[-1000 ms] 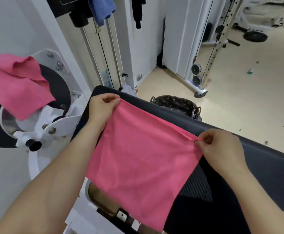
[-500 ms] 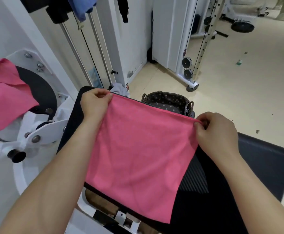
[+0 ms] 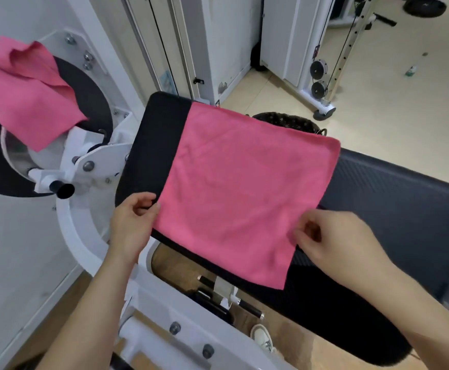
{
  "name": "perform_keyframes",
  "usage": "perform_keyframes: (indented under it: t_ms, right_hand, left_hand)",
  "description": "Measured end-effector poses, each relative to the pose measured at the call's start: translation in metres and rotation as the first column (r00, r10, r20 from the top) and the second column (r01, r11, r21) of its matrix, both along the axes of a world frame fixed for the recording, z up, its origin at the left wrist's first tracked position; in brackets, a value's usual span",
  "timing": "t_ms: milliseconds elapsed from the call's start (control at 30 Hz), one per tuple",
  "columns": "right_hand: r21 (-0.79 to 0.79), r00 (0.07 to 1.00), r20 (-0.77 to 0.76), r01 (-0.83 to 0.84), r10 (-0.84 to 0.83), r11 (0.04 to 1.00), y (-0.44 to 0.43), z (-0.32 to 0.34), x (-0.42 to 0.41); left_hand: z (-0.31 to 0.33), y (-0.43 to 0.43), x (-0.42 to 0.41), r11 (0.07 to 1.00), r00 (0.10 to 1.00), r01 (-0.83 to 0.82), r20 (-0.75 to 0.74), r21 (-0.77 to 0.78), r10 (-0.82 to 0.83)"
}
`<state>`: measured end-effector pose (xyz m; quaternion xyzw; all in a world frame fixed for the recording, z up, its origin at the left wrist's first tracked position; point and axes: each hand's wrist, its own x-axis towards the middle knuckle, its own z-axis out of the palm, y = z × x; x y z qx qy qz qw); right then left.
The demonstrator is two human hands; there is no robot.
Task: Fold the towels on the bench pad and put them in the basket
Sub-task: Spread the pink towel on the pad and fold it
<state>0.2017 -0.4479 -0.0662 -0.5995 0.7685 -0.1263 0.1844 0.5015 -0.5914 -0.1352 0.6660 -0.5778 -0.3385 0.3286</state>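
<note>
On the bench pad [image 3: 154,145] the pink towel [image 3: 239,188] lies flat; left hand [image 3: 132,217] pinches its corner, right hand [image 3: 332,241] at the pad's near edge (can't tell grip). Overhanging corner could drag it off.

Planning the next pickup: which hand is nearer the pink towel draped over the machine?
Left. The left hand sits below and right of the draped towel, at the near left corner of the spread towel; the right hand is farther right, at its right edge.
</note>
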Motion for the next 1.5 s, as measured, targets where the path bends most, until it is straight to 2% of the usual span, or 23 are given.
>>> perform_keyframes:
  t_ms: [100, 233, 367, 533, 600, 700, 767, 867, 967, 1033, 1100, 1233, 1267, 1333, 1400, 1500]
  right_hand:
    - [0.113, 0.997, 0.069, 0.03, -0.038, 0.993, 0.031, -0.028, 0.012]
    - [0.182, 0.98, 0.153, 0.098, -0.127, 0.978, 0.05, -0.051, 0.029]
    - [0.18, 0.923, 0.307, 0.184, -0.233, 0.966, 0.052, -0.061, 0.042]
    - [0.215, 0.839, 0.441, 0.247, -0.32, 0.945, 0.054, -0.067, 0.05]
    - [0.229, 0.815, 0.462, 0.273, -0.351, 0.935, 0.058, -0.07, 0.05]
    - [0.202, 0.828, 0.444, 0.281, -0.344, 0.938, 0.065, -0.07, 0.053]
    - [0.175, 0.802, 0.472, 0.321, -0.366, 0.931, 0.067, -0.07, 0.057]
    - [0.125, 0.701, 0.596, 0.402, -0.392, 0.907, 0.069, -0.07, 0.063]
    - [0.008, 0.707, 0.652, 0.356, -0.274, 0.935, 0.073, -0.066, 0.066]
    - [-0.084, 0.781, 0.607, 0.245, -0.145, 0.966, 0.078, -0.067, 0.067]
    - [-0.127, 0.857, 0.513, 0.132, -0.049, 0.983, 0.078, -0.069, 0.067]
    - [0.023, 0.971, 0.24, 0.004, -0.01, 1.0, 0.073, -0.072, 0.066]
    - [0.014, 0.989, 0.142, -0.036, 0.034, 0.999, 0.071, -0.073, 0.066]
    - [-0.094, 0.989, -0.04, -0.147, 0.144, 0.985, 0.068, -0.078, 0.065]
    - [-0.187, 0.971, -0.166, -0.202, 0.172, 0.961, 0.064, -0.079, 0.064]
    - [-0.217, 0.951, -0.238, -0.248, 0.195, 0.944, 0.064, -0.079, 0.057]
  left_hand:
    - [-0.025, 0.023, 0.013, 0.998, 0.999, -0.012, 0.044, 0.06, 0.009]
    - [-0.038, 0.031, 0.015, 0.987, 0.993, -0.086, -0.066, 0.133, 0.095]
    - [-0.037, 0.028, 0.015, 0.968, 0.967, -0.147, -0.178, 0.203, 0.184]
    - [-0.029, 0.019, 0.018, 0.954, 0.939, -0.147, -0.266, 0.261, 0.218]
    - [-0.025, 0.016, 0.019, 0.943, 0.909, -0.2, -0.309, 0.264, 0.279]
    - [-0.022, 0.012, 0.019, 0.931, 0.879, -0.258, -0.337, 0.26, 0.338]
    - [-0.021, 0.011, 0.018, 0.938, 0.883, -0.241, -0.346, 0.249, 0.319]
    - [-0.018, 0.011, 0.018, 0.964, 0.89, -0.116, -0.405, 0.241, 0.209]
    - [-0.016, 0.007, 0.025, 0.957, 0.907, 0.041, -0.413, 0.286, 0.085]
    - [-0.014, 0.004, 0.032, 0.94, 0.935, 0.115, -0.354, 0.322, 0.007]
    - [-0.012, 0.003, 0.035, 0.935, 0.969, 0.164, -0.23, 0.313, -0.093]
    - [-0.007, 0.009, 0.029, 0.969, 0.988, 0.147, -0.083, 0.2, -0.133]
    - [-0.008, 0.011, 0.027, 0.977, 0.989, 0.143, -0.065, 0.16, -0.134]
    - [-0.01, 0.012, 0.025, 0.985, 0.989, 0.142, -0.054, 0.099, -0.137]
    - [-0.011, 0.012, 0.025, 0.988, 0.99, 0.132, -0.053, 0.079, -0.128]
    - [-0.007, 0.008, 0.032, 0.979, 0.985, 0.171, -0.008, 0.109, -0.171]
